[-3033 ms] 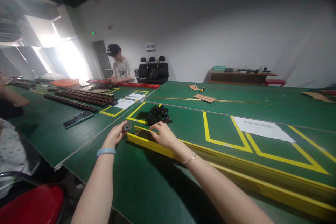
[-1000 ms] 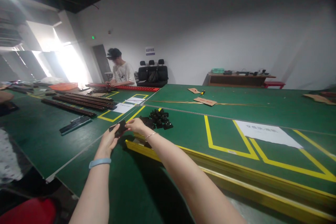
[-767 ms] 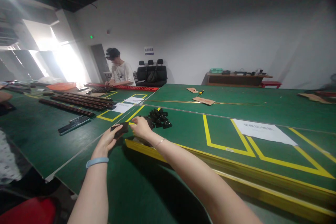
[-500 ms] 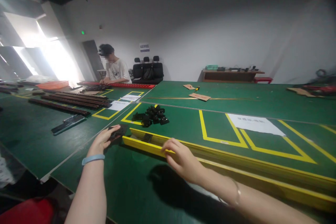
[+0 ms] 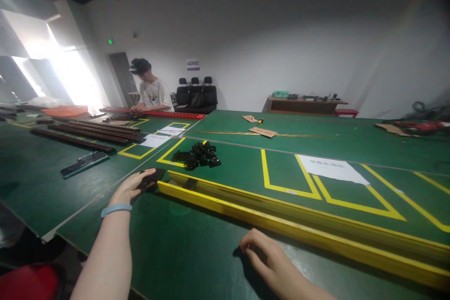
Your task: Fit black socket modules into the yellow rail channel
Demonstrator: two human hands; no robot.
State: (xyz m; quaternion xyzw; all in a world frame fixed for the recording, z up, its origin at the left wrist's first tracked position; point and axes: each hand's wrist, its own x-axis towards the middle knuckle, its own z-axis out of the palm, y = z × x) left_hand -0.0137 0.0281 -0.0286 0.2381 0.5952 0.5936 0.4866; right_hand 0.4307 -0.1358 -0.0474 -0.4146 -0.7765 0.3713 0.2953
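My left hand (image 5: 132, 186), with a light blue band on its wrist, is closed on a flat black plastic piece (image 5: 152, 178) beside the left end of a long yellow channel (image 5: 225, 204). Inside the channel near that end sits a small black part (image 5: 190, 183). My right hand (image 5: 269, 258) is over the green tabletop on the near side of the channel, apart from it. Its fingers are loosely curved, the thumb stands away from them, and nothing shows in it. A pile of black plastic parts (image 5: 201, 153) lies beyond the channel's left end.
Dark long rails (image 5: 94, 133) and a flat dark device (image 5: 84, 164) lie to the left. Yellow tape outlines mark the green table (image 5: 232, 168), with a paper sheet (image 5: 332, 168) on it. Cardboard pieces (image 5: 263, 131) lie further back. Across the table a co-worker (image 5: 154, 91) is at work.
My right hand has come off the yellow channel's near wall and moved down toward me over the table. My left hand keeps the black piece at the channel's end. The view has shifted slightly.
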